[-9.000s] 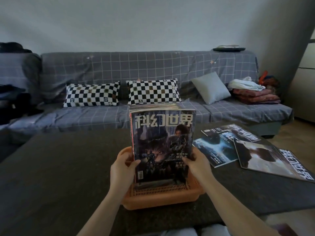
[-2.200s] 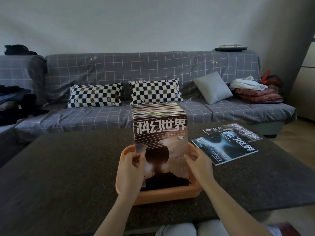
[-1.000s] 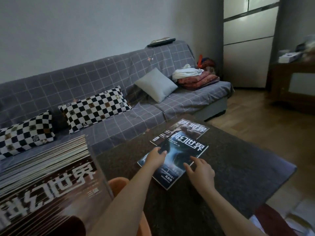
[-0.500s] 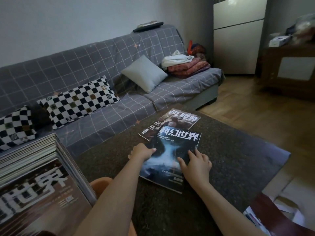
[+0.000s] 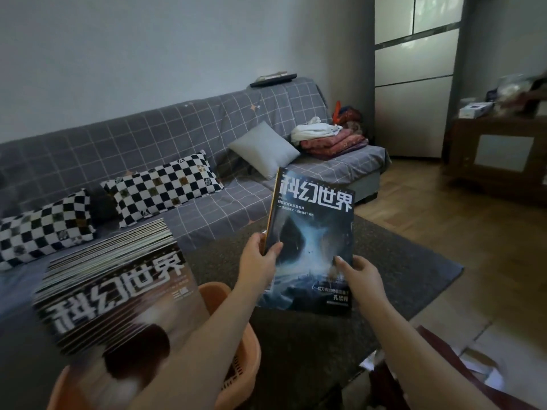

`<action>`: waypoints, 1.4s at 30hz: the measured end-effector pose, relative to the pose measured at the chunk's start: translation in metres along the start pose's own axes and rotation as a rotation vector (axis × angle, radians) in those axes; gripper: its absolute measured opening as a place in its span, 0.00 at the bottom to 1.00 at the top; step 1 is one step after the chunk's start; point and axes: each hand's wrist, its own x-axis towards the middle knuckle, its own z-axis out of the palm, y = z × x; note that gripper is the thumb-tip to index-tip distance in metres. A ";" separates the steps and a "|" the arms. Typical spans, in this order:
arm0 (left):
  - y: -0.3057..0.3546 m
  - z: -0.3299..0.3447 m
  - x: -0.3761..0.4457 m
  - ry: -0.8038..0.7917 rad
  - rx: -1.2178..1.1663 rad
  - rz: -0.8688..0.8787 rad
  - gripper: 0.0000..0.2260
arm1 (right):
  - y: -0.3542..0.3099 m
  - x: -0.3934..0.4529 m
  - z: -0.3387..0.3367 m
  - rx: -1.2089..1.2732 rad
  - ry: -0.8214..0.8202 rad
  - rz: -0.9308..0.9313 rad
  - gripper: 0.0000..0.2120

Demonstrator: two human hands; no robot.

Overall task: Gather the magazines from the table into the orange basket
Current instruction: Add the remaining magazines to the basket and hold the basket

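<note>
I hold a dark blue magazine (image 5: 310, 241) upright above the dark table (image 5: 399, 267), its cover facing me. My left hand (image 5: 260, 261) pinches its left edge, where a yellow spine shows. My right hand (image 5: 359, 276) grips the lower right part of the cover. The orange basket (image 5: 245, 359) sits at the lower left, partly behind my left forearm. In it stands a thick stack of magazines (image 5: 118, 291), blurred and leaning. The second magazine that lay on the table is out of sight; I cannot tell whether it is behind the held one.
A grey checked sofa (image 5: 207, 137) runs behind the table with two black-and-white checkered pillows (image 5: 162, 187), a grey cushion (image 5: 263, 149) and folded clothes (image 5: 328, 140). A wooden cabinet (image 5: 500, 152) stands at the right on the wood floor.
Both hands have lifted the blue magazine off the table and turned it upright towards me. The view has swung back a little towards the basket.
</note>
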 end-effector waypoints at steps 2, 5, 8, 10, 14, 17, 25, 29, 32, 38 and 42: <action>0.008 -0.017 -0.021 0.056 -0.032 -0.001 0.06 | -0.013 -0.018 0.000 0.081 -0.009 -0.041 0.14; 0.015 -0.044 -0.050 0.130 -0.152 -0.023 0.04 | -0.029 -0.047 0.005 0.128 -0.056 -0.150 0.10; 0.019 -0.074 -0.078 0.202 -0.245 -0.017 0.04 | -0.041 -0.072 0.018 0.169 -0.132 -0.187 0.04; 0.018 -0.095 -0.095 0.249 -0.297 0.002 0.06 | -0.046 -0.086 0.031 0.161 -0.188 -0.197 0.04; 0.007 -0.137 -0.127 0.359 -0.322 0.021 0.07 | -0.047 -0.112 0.063 0.167 -0.318 -0.213 0.07; -0.009 -0.165 -0.145 0.443 -0.311 -0.022 0.06 | -0.044 -0.126 0.088 0.134 -0.393 -0.226 0.06; -0.050 -0.214 -0.172 0.555 -0.119 -0.096 0.05 | -0.033 -0.139 0.144 -0.081 -0.475 -0.274 0.06; -0.067 -0.218 -0.178 0.610 0.023 -0.152 0.10 | -0.021 -0.136 0.161 -0.246 -0.480 -0.319 0.08; -0.077 -0.216 -0.183 0.633 0.132 -0.193 0.11 | -0.007 -0.133 0.166 -0.365 -0.440 -0.353 0.15; -0.089 -0.213 -0.183 0.599 0.237 -0.266 0.15 | 0.013 -0.130 0.175 -0.563 -0.339 -0.472 0.29; -0.091 -0.215 -0.181 0.599 0.252 -0.277 0.11 | 0.019 -0.125 0.179 -0.550 -0.299 -0.529 0.27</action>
